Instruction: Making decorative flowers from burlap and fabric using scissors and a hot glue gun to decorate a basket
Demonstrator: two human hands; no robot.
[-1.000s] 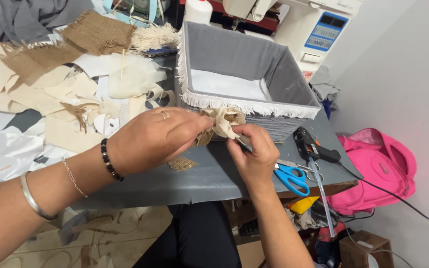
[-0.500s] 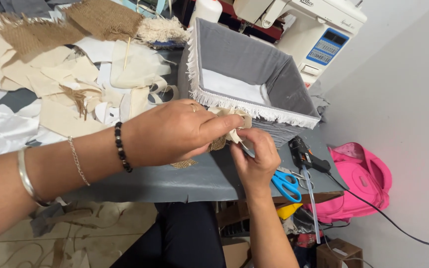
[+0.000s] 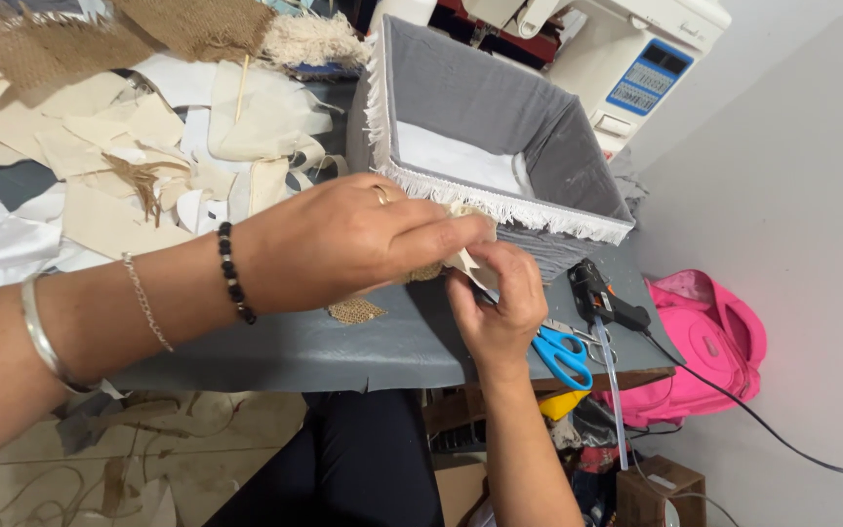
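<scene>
1. Held a small fabric piece point(image 3: 461, 256) of cream cloth and burlap between both hands, just in front of the fringed near rim of the gray box point(image 3: 500, 107).
2. Left hand point(image 3: 343, 239) curled over the piece from above, fingers closed down on its top edge, thumb hidden beneath.
3. Right hand point(image 3: 498, 303) came up from below, fingertips pinched shut on the lower cream edge.
4. Judged the piece very light, soft and floppy, with burlap prone to fraying; probably best gripped at the layered edges, close together, so nothing sagged or slipped apart.
5. Could not tell whether glue was wet inside the fold.
6. Left a loose burlap scrap point(image 3: 356, 311) on the gray tabletop point(image 3: 363, 346), in front of the box and just under the left hand.
7. Lay to the right of the box: a black glue gun point(image 3: 602, 303), blue scissors point(image 3: 563, 353) just beside it.
8. Spread to the left of the box: a heap of cream and burlap offcuts point(image 3: 119, 146).
</scene>
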